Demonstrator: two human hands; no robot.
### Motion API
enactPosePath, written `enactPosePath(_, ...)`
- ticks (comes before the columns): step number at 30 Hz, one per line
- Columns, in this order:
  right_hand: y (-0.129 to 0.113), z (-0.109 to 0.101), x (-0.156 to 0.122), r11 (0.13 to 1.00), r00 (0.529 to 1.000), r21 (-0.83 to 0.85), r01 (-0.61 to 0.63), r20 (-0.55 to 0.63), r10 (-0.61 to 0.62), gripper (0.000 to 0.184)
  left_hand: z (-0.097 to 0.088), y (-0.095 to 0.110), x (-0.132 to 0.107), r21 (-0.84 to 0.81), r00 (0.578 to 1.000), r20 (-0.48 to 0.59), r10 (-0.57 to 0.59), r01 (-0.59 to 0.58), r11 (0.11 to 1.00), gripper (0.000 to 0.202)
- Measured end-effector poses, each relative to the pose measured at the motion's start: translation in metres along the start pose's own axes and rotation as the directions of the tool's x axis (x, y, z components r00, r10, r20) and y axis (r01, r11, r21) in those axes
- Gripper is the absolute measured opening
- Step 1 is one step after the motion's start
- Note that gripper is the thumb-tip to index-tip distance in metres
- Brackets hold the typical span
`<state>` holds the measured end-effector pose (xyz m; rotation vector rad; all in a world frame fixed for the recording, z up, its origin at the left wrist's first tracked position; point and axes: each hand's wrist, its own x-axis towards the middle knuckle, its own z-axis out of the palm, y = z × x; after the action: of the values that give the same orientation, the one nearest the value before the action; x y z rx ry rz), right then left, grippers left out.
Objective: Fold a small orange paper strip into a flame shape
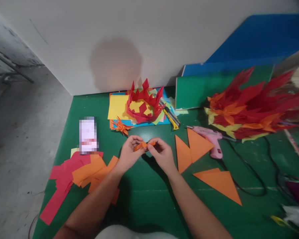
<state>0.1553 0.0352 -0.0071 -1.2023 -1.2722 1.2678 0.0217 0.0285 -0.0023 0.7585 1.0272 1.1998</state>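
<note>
Between my two hands is a small folded orange paper piece (144, 145), held over the middle of the green table. My left hand (132, 151) pinches its left end, and my right hand (161, 153) pinches the right end with thumb and fingers. The fingers hide part of its shape. Just beyond my left hand lies a spiky orange folded-paper shape (121, 126). A red paper crown (144, 108) with pointed tips stands behind both hands. To the right of my right hand are several folded orange paper triangles (198, 145).
Red strips (71, 169) and orange strips (92, 171) pile up left, below a blurred-out phone-like rectangle (88, 134). A yellow utility knife (173, 119) rests on coloured sheets (117, 107). Right are a pink glue gun (213, 139), its black cord and a red-orange paper flame piece (259, 106).
</note>
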Motion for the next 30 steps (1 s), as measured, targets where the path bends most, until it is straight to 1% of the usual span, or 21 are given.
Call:
enactPosePath(5,-0.002,0.000,0.000,0.999,1.000,0.016,-0.030,-0.004,0.030,0.021,0.001,0.003,-0.001,0.020,1.000,-0.010,-0.010,0.010,1.000,0.034)
enactPosePath(8,-0.001,0.001,-0.001,1.000,1.000,0.000,-0.026,-0.003,0.026,0.020,0.004,0.005,-0.003,0.075,1.000,-0.027,0.009,-0.007,0.997,0.025)
enactPosePath(11,0.001,0.002,-0.003,0.996,0.998,-0.054,0.069,0.009,-0.069,0.007,0.004,0.009,-0.004,0.172,0.996,-0.075,0.050,-0.037,0.984,0.016)
enactPosePath(14,0.001,0.001,-0.004,0.975,0.983,-0.128,0.183,0.040,-0.179,0.018,0.003,0.011,-0.005,0.254,0.990,-0.083,0.110,-0.086,0.963,0.011)
enactPosePath(15,0.001,0.001,-0.004,0.965,0.978,-0.157,0.209,0.050,-0.203,0.019,0.002,0.011,-0.005,0.270,0.989,-0.077,0.125,-0.100,0.958,0.011)
enactPosePath(18,0.000,-0.001,-0.003,0.941,0.967,-0.223,0.256,0.064,-0.248,0.011,0.002,0.012,-0.005,0.292,0.987,-0.083,0.136,-0.107,0.951,0.012)
enactPosePath(20,0.000,-0.003,-0.002,0.940,0.966,-0.222,0.259,0.055,-0.253,0.007,0.002,0.012,-0.004,0.280,0.987,-0.104,0.124,-0.090,0.956,0.016)
enactPosePath(22,0.000,-0.003,-0.002,0.952,0.973,-0.200,0.231,0.031,-0.230,0.006,0.001,0.011,-0.003,0.238,0.989,-0.112,0.095,-0.066,0.969,0.023)
enactPosePath(25,0.002,-0.003,-0.002,0.966,0.980,-0.163,0.199,0.010,-0.200,0.006,0.001,0.008,-0.003,0.149,0.995,-0.094,0.032,-0.017,0.989,0.032)
enactPosePath(30,0.003,-0.003,-0.003,0.964,0.975,-0.149,0.219,0.015,-0.220,0.005,0.001,0.005,-0.004,0.024,0.997,-0.059,-0.053,0.055,0.998,0.042)
